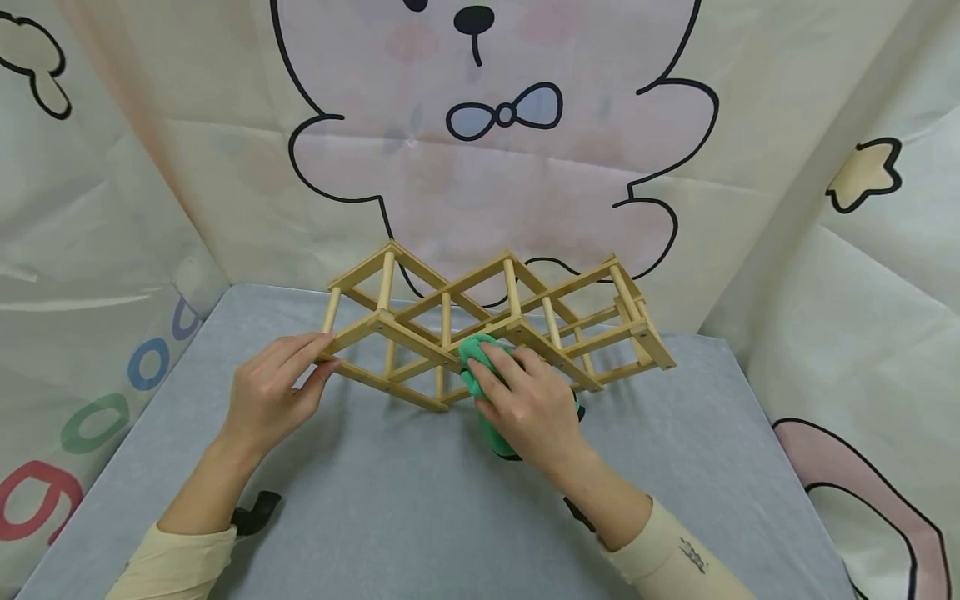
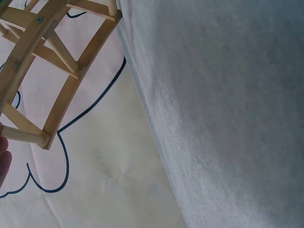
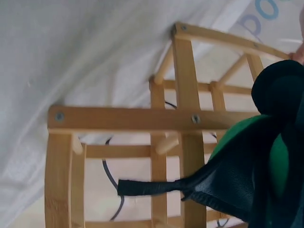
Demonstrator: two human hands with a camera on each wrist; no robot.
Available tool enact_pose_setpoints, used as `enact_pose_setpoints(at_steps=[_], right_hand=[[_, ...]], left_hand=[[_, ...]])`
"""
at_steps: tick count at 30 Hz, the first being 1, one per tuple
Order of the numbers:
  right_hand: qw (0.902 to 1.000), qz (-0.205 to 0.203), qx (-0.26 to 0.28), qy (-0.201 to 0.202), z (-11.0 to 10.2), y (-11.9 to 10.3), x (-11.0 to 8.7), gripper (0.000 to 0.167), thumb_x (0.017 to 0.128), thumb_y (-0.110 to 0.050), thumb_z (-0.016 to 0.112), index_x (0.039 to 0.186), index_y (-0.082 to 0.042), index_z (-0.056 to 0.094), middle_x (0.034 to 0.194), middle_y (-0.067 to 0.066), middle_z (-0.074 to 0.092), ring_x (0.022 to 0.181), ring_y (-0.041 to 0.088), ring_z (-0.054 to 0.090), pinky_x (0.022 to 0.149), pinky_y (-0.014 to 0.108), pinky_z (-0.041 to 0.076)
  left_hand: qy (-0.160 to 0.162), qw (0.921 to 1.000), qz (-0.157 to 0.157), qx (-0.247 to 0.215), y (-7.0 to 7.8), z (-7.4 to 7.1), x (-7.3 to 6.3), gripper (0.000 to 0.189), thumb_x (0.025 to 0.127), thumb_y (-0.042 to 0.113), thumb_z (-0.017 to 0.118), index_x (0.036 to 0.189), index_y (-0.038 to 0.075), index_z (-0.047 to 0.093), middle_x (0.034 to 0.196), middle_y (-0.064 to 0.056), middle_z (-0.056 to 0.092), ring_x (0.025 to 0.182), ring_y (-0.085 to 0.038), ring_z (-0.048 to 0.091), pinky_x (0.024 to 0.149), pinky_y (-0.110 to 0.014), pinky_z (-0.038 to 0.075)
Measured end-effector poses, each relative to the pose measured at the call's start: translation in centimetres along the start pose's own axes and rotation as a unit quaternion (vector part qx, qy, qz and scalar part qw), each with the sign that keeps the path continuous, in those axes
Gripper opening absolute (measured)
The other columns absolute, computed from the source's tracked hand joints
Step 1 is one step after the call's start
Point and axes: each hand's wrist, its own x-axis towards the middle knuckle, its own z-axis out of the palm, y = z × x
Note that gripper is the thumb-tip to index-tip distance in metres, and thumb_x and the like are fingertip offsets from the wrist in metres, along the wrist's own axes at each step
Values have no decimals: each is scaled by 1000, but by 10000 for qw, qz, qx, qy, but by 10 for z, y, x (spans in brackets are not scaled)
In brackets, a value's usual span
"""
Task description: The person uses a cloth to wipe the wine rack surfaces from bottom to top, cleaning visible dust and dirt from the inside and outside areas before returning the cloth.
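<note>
A folding lattice rack of pale wooden slats and dowels is spread across the far part of the table. My left hand pinches its left end between thumb and fingers. In the left wrist view only fingertips show, beside a dowel. My right hand holds a bunched green cloth with dark edging against a front slat, near the rack's middle. The right wrist view shows the dark and green cloth close up, overlapping the screwed slats. The palm side of my right hand is hidden.
A grey-blue cloth covers the table. Behind stands a pale printed curtain with a cartoon bear, and similar curtains flank both sides. A black strap piece hangs by the left wrist.
</note>
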Motion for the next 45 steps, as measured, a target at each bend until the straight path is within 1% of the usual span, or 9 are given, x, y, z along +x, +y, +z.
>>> enact_pose_setpoints(at_steps=[5, 10, 13, 16, 21, 27, 33, 37, 45], right_hand=[[9993, 329, 81, 184, -11, 6, 3, 32, 83, -15, 85, 113, -8, 81, 118, 12, 75, 89, 30, 70, 74, 35, 62], [9981, 396, 127, 458, -18, 10, 4, 25, 88, -13, 76, 111, -7, 81, 116, 13, 76, 86, 31, 69, 70, 38, 62], [9971, 482, 194, 559, -21, 12, 3, 23, 94, -16, 70, 111, -7, 81, 115, 13, 76, 86, 32, 69, 70, 42, 63], [9962, 613, 283, 558, -24, 14, 2, 24, 99, -20, 66, 112, -7, 81, 116, 13, 76, 88, 33, 69, 71, 45, 64], [9951, 732, 463, 481, -26, 15, 1, 26, 101, -23, 66, 114, -6, 81, 118, 13, 75, 88, 34, 68, 69, 45, 63], [9941, 760, 560, 526, -24, 17, -4, 26, 101, -22, 65, 113, -5, 81, 118, 14, 75, 87, 33, 66, 67, 45, 62], [9924, 879, 593, 624, -22, 22, -19, 26, 99, -21, 66, 111, -4, 82, 116, 15, 76, 85, 34, 67, 62, 46, 62], [9923, 960, 574, 539, -22, 26, -32, 27, 97, -20, 67, 111, -3, 81, 115, 16, 76, 83, 35, 67, 60, 47, 61], [9921, 1075, 579, 281, -21, 35, -63, 30, 99, -23, 64, 111, -1, 81, 115, 18, 75, 84, 37, 67, 66, 50, 61]], left_hand=[[-1, 10000, -22, 20, 0, -1, 0, 36, 105, 29, 66, 111, -4, 78, 99, -15, 77, 79, -34, 72, 64, -47, 58], [12, 10000, -25, 15, 0, -1, 0, 36, 105, 29, 66, 110, -4, 78, 99, -15, 77, 78, -34, 72, 64, -46, 58], [17, 10000, -23, 15, 1, 0, 0, 36, 105, 29, 66, 110, -4, 78, 98, -15, 77, 78, -34, 72, 64, -46, 58], [28, 10000, -27, 9, 1, 0, 1, 36, 105, 29, 66, 109, -4, 78, 98, -15, 77, 78, -34, 72, 64, -46, 58], [78, 10000, -32, -19, 1, 0, 0, 36, 105, 30, 66, 109, -4, 78, 98, -15, 77, 77, -34, 72, 64, -46, 57], [97, 9999, -28, -24, 0, 0, 0, 36, 105, 30, 67, 109, -4, 78, 98, -15, 77, 77, -34, 72, 66, -46, 57], [125, 9999, 31, -4, -1, 1, 1, 36, 105, 29, 67, 109, -5, 78, 98, -15, 77, 76, -34, 72, 66, -45, 57], [128, 9999, -1, -69, -1, 1, 2, 37, 105, 30, 67, 109, -5, 78, 98, -15, 77, 77, -34, 72, 66, -45, 57], [211, 9997, -15, -119, 0, 1, 2, 38, 105, 31, 67, 107, -5, 78, 97, -16, 77, 75, -35, 72, 65, -45, 56]])
